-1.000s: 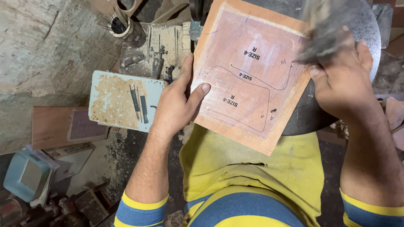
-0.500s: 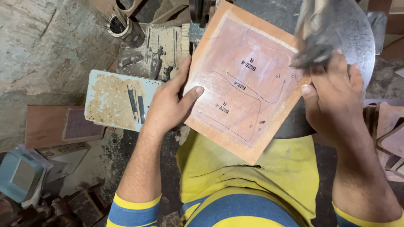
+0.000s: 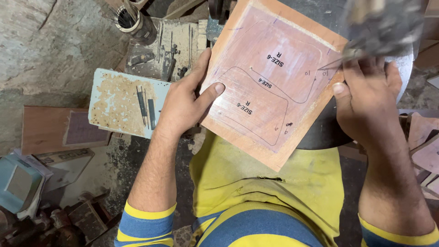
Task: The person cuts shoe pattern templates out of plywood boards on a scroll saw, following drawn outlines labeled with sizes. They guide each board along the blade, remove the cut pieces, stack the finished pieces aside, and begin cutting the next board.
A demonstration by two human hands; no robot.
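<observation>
A tan leather sheet (image 3: 270, 82) with drawn outlines and printed marks lies tilted on a round dark metal block (image 3: 320, 132) over my lap. My left hand (image 3: 185, 103) grips its left edge, thumb pressed flat on top. My right hand (image 3: 366, 103) sits at the sheet's right edge, fingers closed on a blurred grey tool (image 3: 382, 25) whose thin tip touches the leather near the upper right corner.
A pale blue worn board (image 3: 121, 103) with small metal tools lies left of my left hand. Behind it stand a cluttered wooden block (image 3: 167, 48) and a tin of thin rods (image 3: 132, 20). Brown leather pieces (image 3: 423, 142) lie at right, boxes (image 3: 20, 183) at lower left.
The sheet has turned slightly and shifted left under my hands. My right hand with the tool has moved up along the sheet's right edge.
</observation>
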